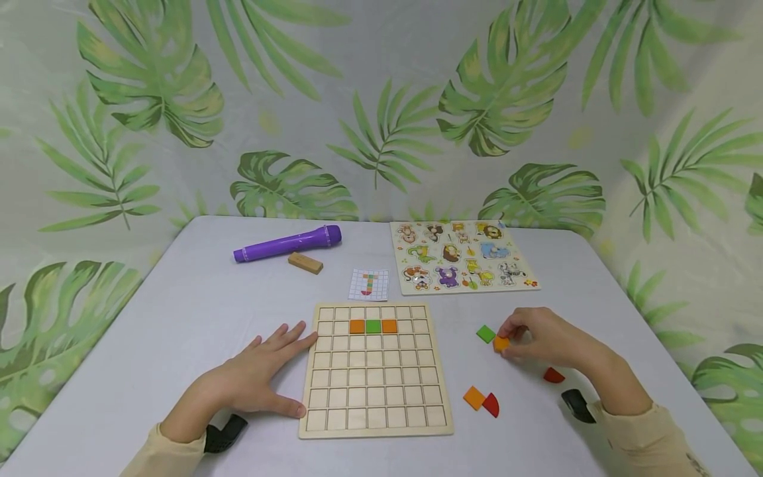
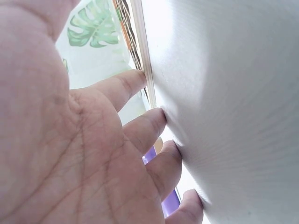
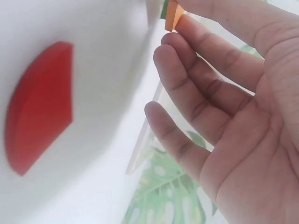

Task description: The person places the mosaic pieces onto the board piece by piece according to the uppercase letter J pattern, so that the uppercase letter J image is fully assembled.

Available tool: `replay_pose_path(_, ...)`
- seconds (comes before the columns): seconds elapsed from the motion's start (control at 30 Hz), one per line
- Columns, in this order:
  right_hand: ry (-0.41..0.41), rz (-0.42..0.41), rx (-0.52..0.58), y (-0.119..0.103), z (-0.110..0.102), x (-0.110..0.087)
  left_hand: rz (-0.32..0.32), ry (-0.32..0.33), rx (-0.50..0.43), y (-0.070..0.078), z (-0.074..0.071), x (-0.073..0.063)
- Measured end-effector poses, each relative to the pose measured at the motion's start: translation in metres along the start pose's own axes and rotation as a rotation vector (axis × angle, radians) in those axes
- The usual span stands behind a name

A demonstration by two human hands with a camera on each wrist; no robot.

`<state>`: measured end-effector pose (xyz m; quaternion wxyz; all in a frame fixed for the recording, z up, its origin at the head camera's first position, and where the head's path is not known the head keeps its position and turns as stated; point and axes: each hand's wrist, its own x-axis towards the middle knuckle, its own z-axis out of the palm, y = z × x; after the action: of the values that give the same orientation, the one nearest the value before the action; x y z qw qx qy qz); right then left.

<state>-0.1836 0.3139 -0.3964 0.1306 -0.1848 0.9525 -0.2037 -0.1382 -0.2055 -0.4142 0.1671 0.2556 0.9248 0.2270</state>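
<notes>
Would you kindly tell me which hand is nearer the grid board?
Left: the left hand touches the grid board at its left edge; the right hand is beyond its right edge, pinching an orange tile.

Free white cloth (image 1: 456, 351) lies between the pale wooden grid board (image 1: 376, 377) and the right hand (image 1: 541, 336), but a small green square tile (image 1: 485, 333) sits partly in the way. The left hand (image 1: 255, 377) blocks the board's left side.
</notes>
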Motion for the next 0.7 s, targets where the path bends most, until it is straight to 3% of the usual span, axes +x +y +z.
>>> replay_pose_path(0.7,-0.038,-0.125,0.016,-0.043,-0.008,0.033,0.002,0.001,0.004,-0.001,0.001,0.001)
